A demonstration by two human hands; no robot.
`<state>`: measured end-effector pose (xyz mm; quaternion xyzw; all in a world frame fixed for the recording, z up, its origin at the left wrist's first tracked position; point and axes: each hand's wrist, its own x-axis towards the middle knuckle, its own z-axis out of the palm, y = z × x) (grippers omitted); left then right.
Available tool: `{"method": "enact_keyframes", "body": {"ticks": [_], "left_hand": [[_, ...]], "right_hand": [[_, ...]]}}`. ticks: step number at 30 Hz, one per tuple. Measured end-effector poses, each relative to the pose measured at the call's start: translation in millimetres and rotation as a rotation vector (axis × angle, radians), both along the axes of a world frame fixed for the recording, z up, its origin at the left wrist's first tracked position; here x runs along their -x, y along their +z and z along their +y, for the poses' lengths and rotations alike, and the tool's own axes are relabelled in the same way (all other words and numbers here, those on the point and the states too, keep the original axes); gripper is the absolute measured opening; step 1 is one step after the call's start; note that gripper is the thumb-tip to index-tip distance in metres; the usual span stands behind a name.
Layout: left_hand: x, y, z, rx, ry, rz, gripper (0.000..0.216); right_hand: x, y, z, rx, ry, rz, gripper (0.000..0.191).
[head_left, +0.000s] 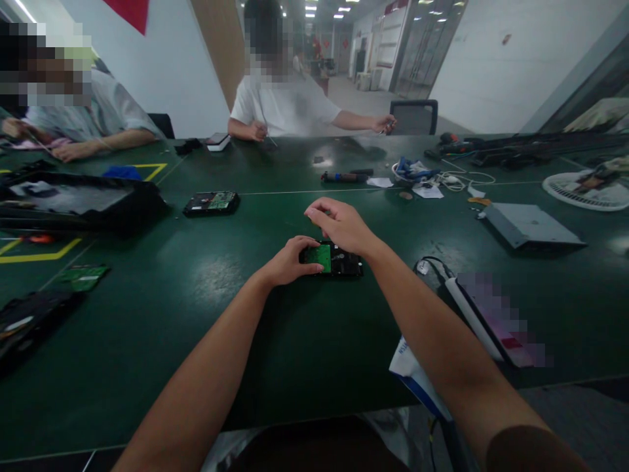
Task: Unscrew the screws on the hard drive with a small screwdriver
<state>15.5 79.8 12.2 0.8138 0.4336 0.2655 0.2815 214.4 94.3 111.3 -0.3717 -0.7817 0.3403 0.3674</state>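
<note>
A black hard drive [344,262] with a green circuit board lies on the dark green table [304,341] in front of me. My left hand [287,261] grips its left end, fingers curled round the edge. My right hand [340,224] hovers over the drive's far edge with its fingers curled down, touching the top. Whether the right fingers pinch anything is hidden.
A second hard drive [211,202] lies further left, a loose green board [83,276] at the left. A grey metal case [528,225] sits right, a screwdriver [344,176] and cables [449,178] behind. Two other people work across the table. A white-blue bag [413,373] hangs near the front edge.
</note>
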Motion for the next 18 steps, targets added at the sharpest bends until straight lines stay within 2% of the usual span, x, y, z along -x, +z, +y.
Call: {"method": "enact_keyframes", "body": {"ticks": [7,12,18], "left_hand": [[1.1,-1.2,2.1,-0.026,-0.019,0.005,0.063],[0.7,0.1,1.7,-0.003,-0.02,-0.001,0.063],[1.3,-0.2,1.8,-0.01,-0.031,-0.01,0.064]], "right_hand": [[-1.8,6.3,0.0,0.022,-0.043,0.081,0.036],[-2.3,1.9,5.3,0.085,-0.041,0.181,0.038],[-0.3,-3.8,7.9,0.111,-0.038,0.162,0.036]]}}
